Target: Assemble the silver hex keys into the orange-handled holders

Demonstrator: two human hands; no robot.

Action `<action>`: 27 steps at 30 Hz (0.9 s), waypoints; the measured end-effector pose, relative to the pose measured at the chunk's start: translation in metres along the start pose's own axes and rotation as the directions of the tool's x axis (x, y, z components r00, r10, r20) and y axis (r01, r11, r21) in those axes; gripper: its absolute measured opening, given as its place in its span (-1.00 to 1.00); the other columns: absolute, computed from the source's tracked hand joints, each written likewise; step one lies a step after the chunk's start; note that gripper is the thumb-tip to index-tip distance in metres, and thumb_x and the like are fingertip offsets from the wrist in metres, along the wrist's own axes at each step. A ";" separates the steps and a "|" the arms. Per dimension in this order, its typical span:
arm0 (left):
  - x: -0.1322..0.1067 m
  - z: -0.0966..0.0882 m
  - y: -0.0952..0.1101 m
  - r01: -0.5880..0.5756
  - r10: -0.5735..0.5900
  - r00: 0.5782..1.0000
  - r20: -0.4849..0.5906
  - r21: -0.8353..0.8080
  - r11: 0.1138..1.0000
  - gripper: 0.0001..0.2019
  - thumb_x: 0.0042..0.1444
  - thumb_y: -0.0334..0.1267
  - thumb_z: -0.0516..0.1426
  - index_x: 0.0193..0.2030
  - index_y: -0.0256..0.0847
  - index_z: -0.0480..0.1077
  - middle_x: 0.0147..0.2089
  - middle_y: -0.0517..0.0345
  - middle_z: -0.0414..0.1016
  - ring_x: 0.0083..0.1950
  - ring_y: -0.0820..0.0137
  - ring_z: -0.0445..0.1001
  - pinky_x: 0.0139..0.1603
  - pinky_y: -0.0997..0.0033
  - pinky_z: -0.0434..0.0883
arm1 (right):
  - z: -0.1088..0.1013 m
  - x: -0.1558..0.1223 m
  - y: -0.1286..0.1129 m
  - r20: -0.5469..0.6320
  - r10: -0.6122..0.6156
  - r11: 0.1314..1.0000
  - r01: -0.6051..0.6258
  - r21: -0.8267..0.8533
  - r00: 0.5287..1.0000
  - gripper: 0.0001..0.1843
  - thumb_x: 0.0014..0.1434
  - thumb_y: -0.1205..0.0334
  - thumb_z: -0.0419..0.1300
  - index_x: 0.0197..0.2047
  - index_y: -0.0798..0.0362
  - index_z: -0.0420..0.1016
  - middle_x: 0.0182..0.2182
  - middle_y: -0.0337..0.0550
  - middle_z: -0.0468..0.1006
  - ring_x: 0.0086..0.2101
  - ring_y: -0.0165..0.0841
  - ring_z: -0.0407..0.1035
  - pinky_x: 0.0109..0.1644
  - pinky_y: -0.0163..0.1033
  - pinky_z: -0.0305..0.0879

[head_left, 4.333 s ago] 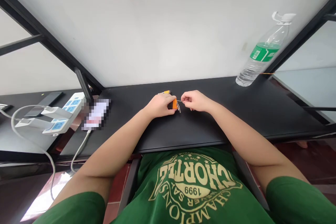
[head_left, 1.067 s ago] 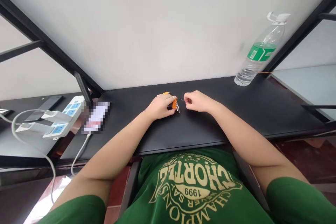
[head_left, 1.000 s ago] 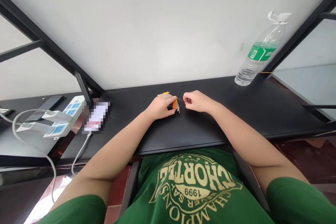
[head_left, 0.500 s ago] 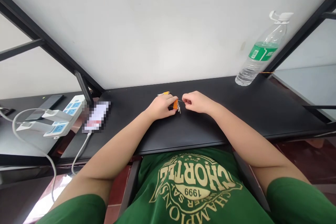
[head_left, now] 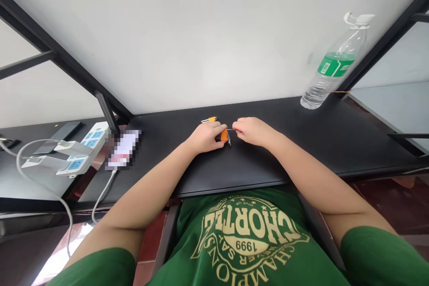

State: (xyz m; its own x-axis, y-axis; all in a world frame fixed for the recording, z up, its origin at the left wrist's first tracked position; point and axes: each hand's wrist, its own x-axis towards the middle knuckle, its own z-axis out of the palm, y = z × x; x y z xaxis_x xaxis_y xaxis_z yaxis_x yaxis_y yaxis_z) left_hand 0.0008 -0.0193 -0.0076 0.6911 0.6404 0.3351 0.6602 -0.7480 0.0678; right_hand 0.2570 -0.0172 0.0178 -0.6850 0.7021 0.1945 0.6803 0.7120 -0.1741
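– Eyes on the middle of the bench (head_left: 214, 172): the left hand (head_left: 205, 137) is curled over a hex key set (head_left: 224, 135), fingers bent down around it, palm hiding most of it!

– I'm catching orange at both ends, aren't I?

– You are! One orange-yellow piece (head_left: 212, 119) peeks out past the knuckles on the wall side, pale key ends poking leftward. The other shows right by the fingertips, with a slanting row of silvery key ends jutting out to the right.

– And the right hand (head_left: 253, 132)?

– Just beside it! Fingers folded in, fingertips pressed together in a pinch on a thin metal rod (head_left: 229, 129). That rod spans the little gap between the two hands, pointing straight at the orange.

– Is it in the holder?

– Inside or only touching, I can't tell from here.

– What's around them?

– A big water bottle (head_left: 330, 71), green label, white cap, stands at the right rear by the wall. Over on the left lies a phone (head_left: 122, 149), screen blurred, white cable (head_left: 102, 196) at its near end, and beyond it a power strip (head_left: 75, 164) carries two plugged-in adapters (head_left: 72, 148).
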 end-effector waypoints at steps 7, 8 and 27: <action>0.002 -0.003 0.003 0.038 -0.038 0.999 0.003 -0.052 0.998 -0.80 0.13 -0.21 0.24 -0.10 -0.13 0.51 -0.22 0.11 0.57 -0.18 0.26 0.54 -0.06 0.23 0.42 | 0.007 0.000 -0.001 -0.156 -0.113 0.990 0.124 0.066 0.981 -0.74 0.48 0.36 0.08 -0.18 0.09 0.59 -0.25 -0.06 0.56 -0.34 -0.31 0.33 -0.26 -0.21 0.11; 0.003 -0.004 0.003 0.037 -0.037 0.999 -0.002 -0.056 0.998 -0.81 0.12 -0.21 0.25 -0.12 -0.13 0.51 -0.22 0.11 0.58 -0.16 0.25 0.55 0.02 0.20 0.43 | 0.008 0.000 -0.002 -0.175 -0.138 0.986 0.151 0.068 0.975 -0.72 0.48 0.37 0.07 -0.18 0.09 0.59 -0.25 -0.06 0.56 -0.33 -0.31 0.33 -0.26 -0.21 0.12; 0.004 -0.016 0.007 -0.093 0.083 0.996 -0.042 -0.412 0.906 -0.85 0.10 -0.29 0.25 -0.16 -0.12 0.54 -0.31 0.17 0.56 -0.27 0.32 0.49 -0.12 0.27 0.43 | 0.023 0.008 -0.005 -0.244 0.068 0.701 0.128 0.701 0.968 -0.87 0.37 0.14 0.27 -0.13 -0.02 0.62 -0.28 -0.20 0.71 -0.30 -0.30 0.58 -0.10 -0.19 0.48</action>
State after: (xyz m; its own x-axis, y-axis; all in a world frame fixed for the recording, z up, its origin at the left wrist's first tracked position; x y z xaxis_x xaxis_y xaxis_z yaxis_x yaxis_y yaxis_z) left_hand 0.0036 -0.0249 0.0097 0.7308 0.5678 0.3789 0.4125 -0.8096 0.4177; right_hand 0.2422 -0.0146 -0.0020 -0.5533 0.7243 0.4115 0.2067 0.5980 -0.7744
